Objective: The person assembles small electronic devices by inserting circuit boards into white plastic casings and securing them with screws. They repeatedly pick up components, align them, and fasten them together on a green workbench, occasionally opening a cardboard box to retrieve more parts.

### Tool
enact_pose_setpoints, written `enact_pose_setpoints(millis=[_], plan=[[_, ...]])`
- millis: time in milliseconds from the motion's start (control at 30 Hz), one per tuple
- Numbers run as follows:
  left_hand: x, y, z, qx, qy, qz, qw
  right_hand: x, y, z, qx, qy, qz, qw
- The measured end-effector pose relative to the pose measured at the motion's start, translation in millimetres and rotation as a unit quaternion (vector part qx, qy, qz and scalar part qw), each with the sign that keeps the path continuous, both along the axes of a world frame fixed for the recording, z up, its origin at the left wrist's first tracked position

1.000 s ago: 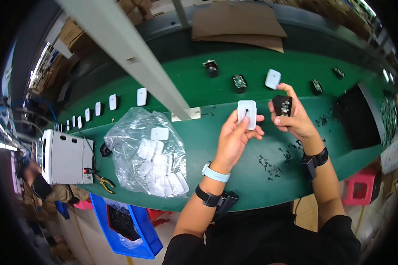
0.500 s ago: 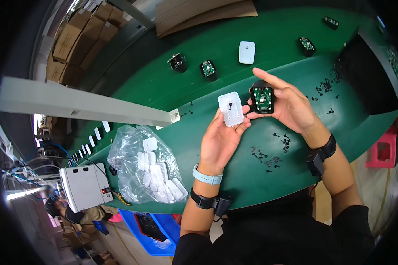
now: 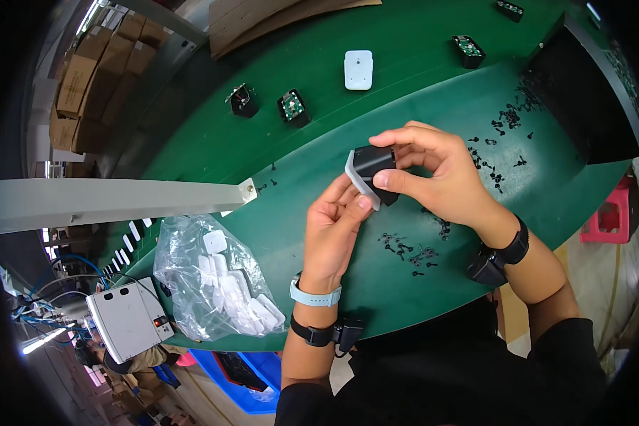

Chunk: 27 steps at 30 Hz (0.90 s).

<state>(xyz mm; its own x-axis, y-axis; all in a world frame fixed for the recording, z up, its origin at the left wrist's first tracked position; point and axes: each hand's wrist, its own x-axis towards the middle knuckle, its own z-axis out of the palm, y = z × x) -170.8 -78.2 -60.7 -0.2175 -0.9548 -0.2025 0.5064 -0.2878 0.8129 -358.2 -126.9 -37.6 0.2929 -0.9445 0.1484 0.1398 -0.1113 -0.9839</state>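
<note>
Over the green table (image 3: 312, 149) both hands meet on one small part. My right hand (image 3: 433, 170) grips a black box-shaped housing (image 3: 376, 165) from above and from the right. My left hand (image 3: 337, 224) presses a white square cover (image 3: 356, 182) against the housing's left face with thumb and fingertips. The two pieces are touching, held a little above the table. Both wrists wear bands.
A clear bag of white covers (image 3: 216, 284) lies left of my left arm. Black housings (image 3: 293, 106) and one white cover (image 3: 358, 69) sit on the far belt. Small black screws (image 3: 412, 252) are scattered near my hands. A grey box (image 3: 124, 319) stands at the lower left.
The white cover and black housing, held side by side before, are now pressed together. My hands have closed in on each other.
</note>
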Motion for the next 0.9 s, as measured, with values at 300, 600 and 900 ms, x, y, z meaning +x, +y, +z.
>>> enact_pose_setpoints(millis=[300,600,900], plan=[[5,1,2,-0.002,-0.068,0.0,0.998,1,3,-3,-0.015,0.008,0.038,0.999],[-4,4,-1,-0.069,-0.105,0.096,0.987,3,6,-6,-0.004,0.039,0.052,0.998],[-8,0,-4,-0.271,-0.438,0.184,0.837,-1,-47,-11,-0.122,0.23,-0.04,0.965]])
